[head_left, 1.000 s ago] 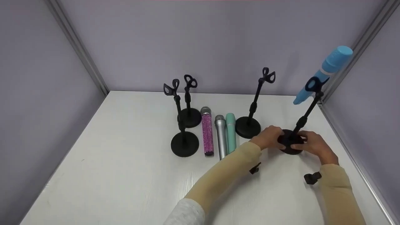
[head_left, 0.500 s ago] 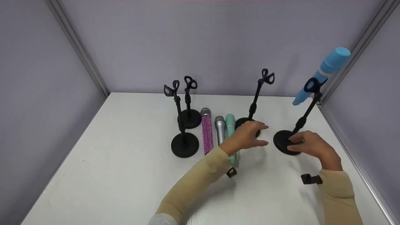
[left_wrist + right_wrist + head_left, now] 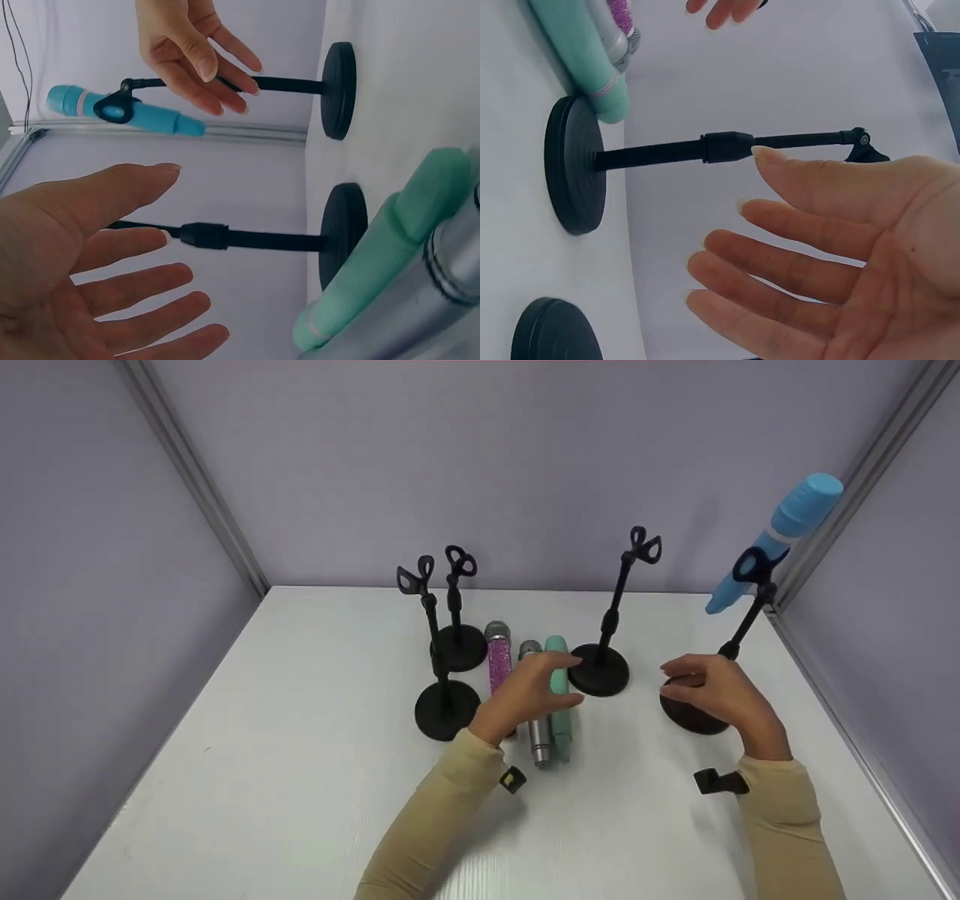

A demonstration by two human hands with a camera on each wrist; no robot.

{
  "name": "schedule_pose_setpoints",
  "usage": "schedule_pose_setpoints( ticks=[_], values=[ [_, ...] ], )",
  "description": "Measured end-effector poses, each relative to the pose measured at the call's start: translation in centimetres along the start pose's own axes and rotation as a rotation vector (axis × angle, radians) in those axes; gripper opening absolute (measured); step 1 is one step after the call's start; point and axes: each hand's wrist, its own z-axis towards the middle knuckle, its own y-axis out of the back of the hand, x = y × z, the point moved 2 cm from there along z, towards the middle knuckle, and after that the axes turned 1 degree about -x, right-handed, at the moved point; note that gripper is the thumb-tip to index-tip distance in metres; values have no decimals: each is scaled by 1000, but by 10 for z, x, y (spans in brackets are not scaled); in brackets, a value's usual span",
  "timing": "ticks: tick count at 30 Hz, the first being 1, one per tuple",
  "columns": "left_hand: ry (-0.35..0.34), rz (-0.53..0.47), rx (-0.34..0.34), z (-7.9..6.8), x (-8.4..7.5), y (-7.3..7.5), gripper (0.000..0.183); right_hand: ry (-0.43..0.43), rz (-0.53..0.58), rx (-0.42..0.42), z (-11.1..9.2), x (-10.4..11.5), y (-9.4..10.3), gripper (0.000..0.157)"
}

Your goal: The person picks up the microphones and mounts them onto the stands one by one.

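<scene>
My left hand [image 3: 529,694] hovers above the microphones, fingers spread and holding nothing. Beneath it lie a pink glitter microphone [image 3: 498,656], a silver microphone [image 3: 539,744] and a mint green microphone [image 3: 561,727], side by side and partly covered. My right hand [image 3: 716,690] is at the base [image 3: 694,720] of the rightmost black microphone stand, overlapping it in the head view; its fingers look relaxed and grip nothing in the right wrist view. A blue microphone [image 3: 802,506] sits tilted in that stand's clip. Another black stand [image 3: 600,673] with a bare clip stands between the hands.
Two more black stands with bare clips, a nearer one [image 3: 445,712] and a farther one [image 3: 459,649], stand left of the microphones. Grey panels [image 3: 480,472] enclose the white table [image 3: 262,772] at the back and sides.
My left hand has left the rightmost stand's base and moved left over the microphones. My right hand has let go of the base and shifted slightly left. The stand with the blue microphone stays put.
</scene>
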Motion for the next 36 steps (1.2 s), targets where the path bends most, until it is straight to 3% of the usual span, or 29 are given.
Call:
schedule_pose_setpoints(
  ticks=[8,17,27,36],
  values=[
    [74,-44,-52,-11,14,15,51,-13,30,-16,3,5,-14,46],
    [162,-51,-59,-10,28,26,54,-16,32,-10,12,13,-25,43],
    [150,-51,-94,-10,34,39,49,1,33,-6,18,18,-32,41],
    [150,-60,-82,-8,38,40,46,-19,61,17,26,20,-58,42]
  ],
)
